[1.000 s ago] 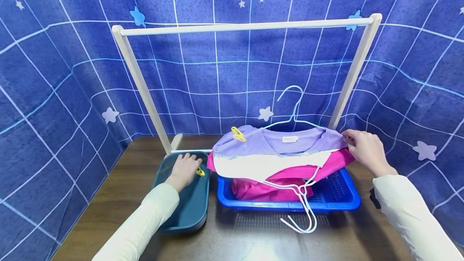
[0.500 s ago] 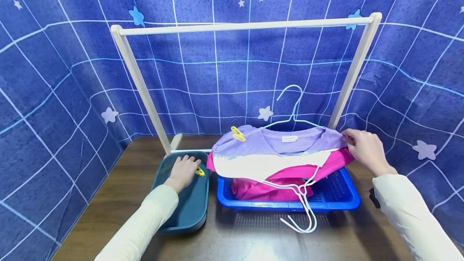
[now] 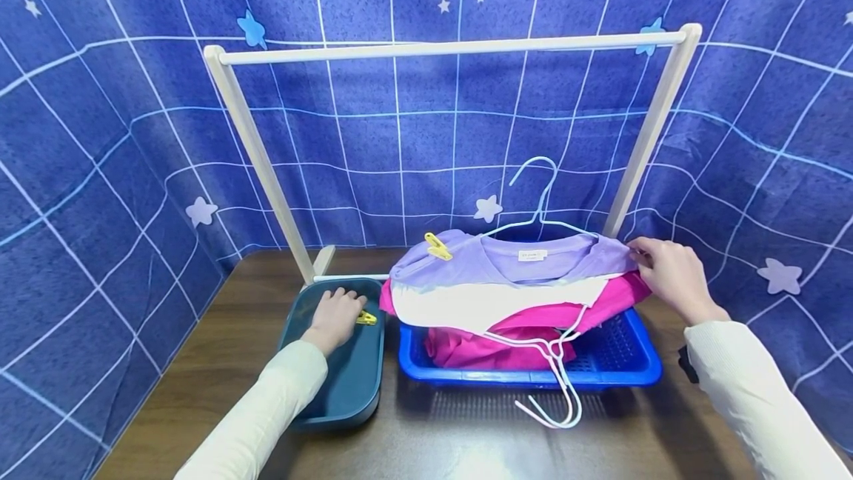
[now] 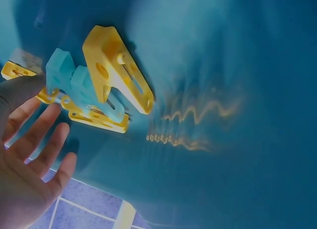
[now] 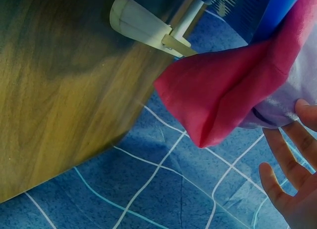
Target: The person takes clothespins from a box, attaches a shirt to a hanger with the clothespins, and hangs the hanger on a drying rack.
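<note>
I note the left forearm point(image 3: 263, 410) angled inward, left hand point(image 3: 335, 317) back-up, fingers point(image 4: 54, 145) parted; right forearm point(image 3: 760, 391) angled inward, right hand point(image 3: 676, 276) pinching.

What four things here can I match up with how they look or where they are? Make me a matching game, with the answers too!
Things:
1. Bin
2. Basket
3. Shirt
4. Rack

Clues:
A. Bright blue, with pink cloth inside
B. Pale, with a straight bar across the top
C. Dark teal, left of the basket in the head view
D. Purple at the collar, with a yellow clothespin on one shoulder

Right pairs: 1-C, 2-A, 3-D, 4-B
</note>
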A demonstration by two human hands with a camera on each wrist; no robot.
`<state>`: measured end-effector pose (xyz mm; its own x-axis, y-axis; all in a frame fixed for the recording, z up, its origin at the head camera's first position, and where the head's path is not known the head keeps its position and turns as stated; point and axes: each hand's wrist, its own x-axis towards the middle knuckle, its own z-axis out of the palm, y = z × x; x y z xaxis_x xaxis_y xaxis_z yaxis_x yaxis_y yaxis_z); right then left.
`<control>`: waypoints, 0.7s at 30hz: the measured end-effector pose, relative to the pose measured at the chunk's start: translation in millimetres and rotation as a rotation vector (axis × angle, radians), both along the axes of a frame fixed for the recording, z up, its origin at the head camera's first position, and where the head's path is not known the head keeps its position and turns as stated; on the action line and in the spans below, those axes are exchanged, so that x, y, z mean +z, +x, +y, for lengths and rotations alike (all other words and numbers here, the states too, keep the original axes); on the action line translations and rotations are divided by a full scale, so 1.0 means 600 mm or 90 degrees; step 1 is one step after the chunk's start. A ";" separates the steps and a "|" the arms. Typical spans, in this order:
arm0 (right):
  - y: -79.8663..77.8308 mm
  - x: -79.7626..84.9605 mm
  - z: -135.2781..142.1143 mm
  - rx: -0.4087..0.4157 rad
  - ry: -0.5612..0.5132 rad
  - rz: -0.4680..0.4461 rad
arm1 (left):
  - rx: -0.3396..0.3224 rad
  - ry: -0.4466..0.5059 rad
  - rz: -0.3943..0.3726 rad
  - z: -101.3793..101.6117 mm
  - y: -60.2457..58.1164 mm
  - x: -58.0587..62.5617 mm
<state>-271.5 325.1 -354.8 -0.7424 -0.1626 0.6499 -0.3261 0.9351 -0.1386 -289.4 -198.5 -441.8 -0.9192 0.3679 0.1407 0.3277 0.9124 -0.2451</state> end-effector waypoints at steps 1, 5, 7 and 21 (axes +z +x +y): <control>0.000 0.000 0.000 0.000 -0.001 0.000 | 0.003 0.001 -0.005 0.000 -0.001 -0.001; 0.001 0.000 0.000 0.001 -0.002 0.002 | 0.007 0.004 -0.010 -0.001 -0.002 -0.002; 0.001 0.000 -0.001 0.002 -0.001 0.002 | 0.007 0.002 -0.009 -0.002 -0.002 -0.001; 0.000 -0.001 0.000 -0.005 0.000 -0.005 | 0.016 0.035 -0.009 -0.008 0.003 0.014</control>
<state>-271.6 325.3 -355.2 -0.7485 -0.1571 0.6442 -0.3183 0.9374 -0.1412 -287.6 -203.1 -433.6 -0.9304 0.3361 0.1464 0.3071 0.9326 -0.1895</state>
